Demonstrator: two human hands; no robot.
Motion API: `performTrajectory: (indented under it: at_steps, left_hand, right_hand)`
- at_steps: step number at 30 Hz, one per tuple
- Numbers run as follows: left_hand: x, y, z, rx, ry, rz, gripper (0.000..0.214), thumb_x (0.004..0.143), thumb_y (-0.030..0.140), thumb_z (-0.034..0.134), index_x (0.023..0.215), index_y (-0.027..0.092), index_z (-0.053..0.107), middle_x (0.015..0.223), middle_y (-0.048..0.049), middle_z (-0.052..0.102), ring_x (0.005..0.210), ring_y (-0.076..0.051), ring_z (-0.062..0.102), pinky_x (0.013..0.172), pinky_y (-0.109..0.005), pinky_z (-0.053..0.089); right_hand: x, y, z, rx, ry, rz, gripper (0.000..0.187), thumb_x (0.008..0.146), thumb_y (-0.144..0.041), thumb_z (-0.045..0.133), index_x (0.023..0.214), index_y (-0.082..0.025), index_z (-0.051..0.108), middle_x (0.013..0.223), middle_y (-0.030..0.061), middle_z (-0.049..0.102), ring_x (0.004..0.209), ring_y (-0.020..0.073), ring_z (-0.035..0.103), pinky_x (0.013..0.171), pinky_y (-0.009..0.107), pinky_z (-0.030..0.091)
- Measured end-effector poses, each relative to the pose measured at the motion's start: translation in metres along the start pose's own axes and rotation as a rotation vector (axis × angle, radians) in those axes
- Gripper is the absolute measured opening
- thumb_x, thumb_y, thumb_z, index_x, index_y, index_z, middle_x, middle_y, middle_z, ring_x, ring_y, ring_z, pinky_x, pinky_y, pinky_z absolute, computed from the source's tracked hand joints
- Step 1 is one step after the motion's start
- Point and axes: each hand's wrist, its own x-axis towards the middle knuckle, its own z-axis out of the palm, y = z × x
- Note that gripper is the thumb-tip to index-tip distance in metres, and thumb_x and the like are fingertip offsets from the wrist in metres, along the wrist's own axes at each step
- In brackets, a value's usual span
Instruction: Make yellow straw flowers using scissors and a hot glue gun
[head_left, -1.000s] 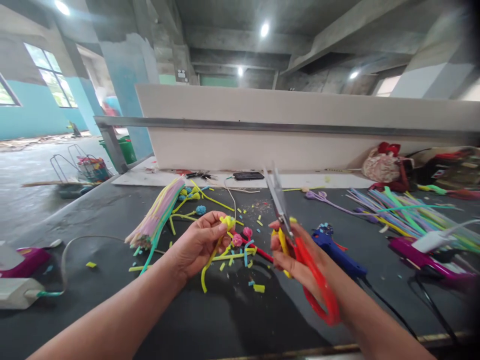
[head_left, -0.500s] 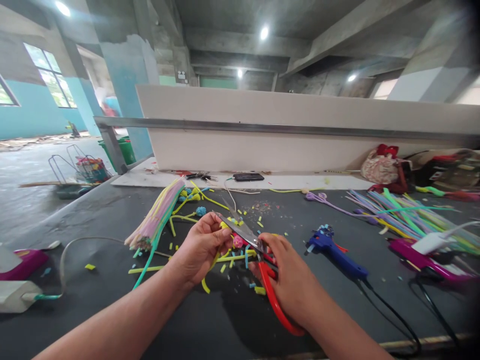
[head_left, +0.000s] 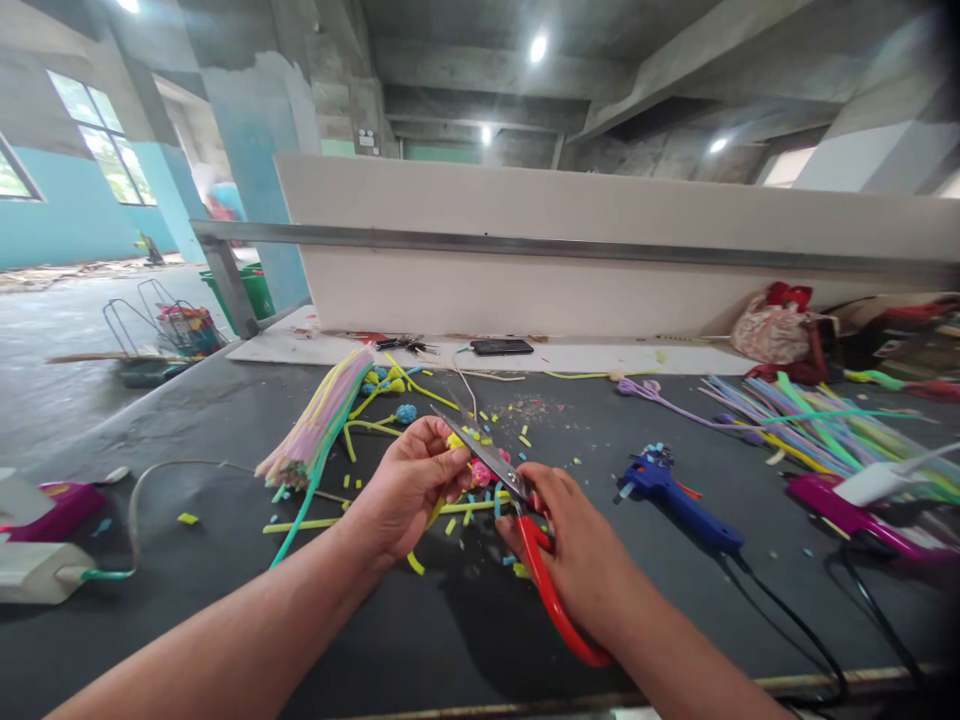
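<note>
My right hand point(head_left: 566, 540) is wrapped around the red handles of a pair of scissors point(head_left: 546, 590). Its blades point up and left, slightly apart, close to the fingertips of my left hand point(head_left: 420, 470). Pinched between that thumb and fingers is a yellow pipe cleaner piece point(head_left: 454, 440), mostly hidden by the fingers and the blade. A pink flower-like piece point(head_left: 484, 472) shows just behind the scissors; I cannot tell whether it is held. Yellow and blue cut bits point(head_left: 469, 517) lie scattered under and around both hands.
Left of the hands lies a bundle of pink and yellow pipe cleaners point(head_left: 319, 420). A blue glue gun point(head_left: 679, 505) rests on the right, its black cord trailing forward. Beyond it are more coloured stems point(head_left: 795, 420) and a magenta power strip point(head_left: 862, 515). A phone point(head_left: 502, 347) sits at the back.
The view has shifted slightly, moving the table things a little rightward. Both hands hold their places, and the scissor blades stay close to the left fingertips.
</note>
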Motion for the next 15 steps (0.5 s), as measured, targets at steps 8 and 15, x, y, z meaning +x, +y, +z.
performTrajectory:
  at_steps: [8, 15]
  left_hand:
    - [0.0009, -0.0005, -0.0007, 0.001, -0.020, 0.003, 0.025, 0.073, 0.011, 0.066, 0.083, 0.018, 0.044, 0.063, 0.0048, 0.053, 0.051, -0.005, 0.051, 0.045, -0.014, 0.032]
    - [0.0011, 0.0000, 0.0009, 0.003, -0.030, 0.018, 0.025, 0.073, 0.012, 0.067, 0.081, 0.018, 0.044, 0.062, 0.0055, 0.051, 0.050, -0.005, 0.049, 0.044, -0.015, 0.032]
  right_hand:
    - [-0.0014, 0.0013, 0.0009, 0.078, -0.040, -0.014, 0.042, 0.084, -0.042, 0.050, 0.120, -0.022, 0.041, 0.094, 0.0043, 0.053, 0.077, 0.0166, 0.054, 0.070, 0.031, 0.046]
    - [-0.0004, 0.0021, -0.0009, 0.108, -0.054, -0.047, 0.040, 0.083, -0.039, 0.051, 0.118, -0.021, 0.043, 0.092, 0.0037, 0.055, 0.075, 0.0156, 0.054, 0.068, 0.029, 0.046]
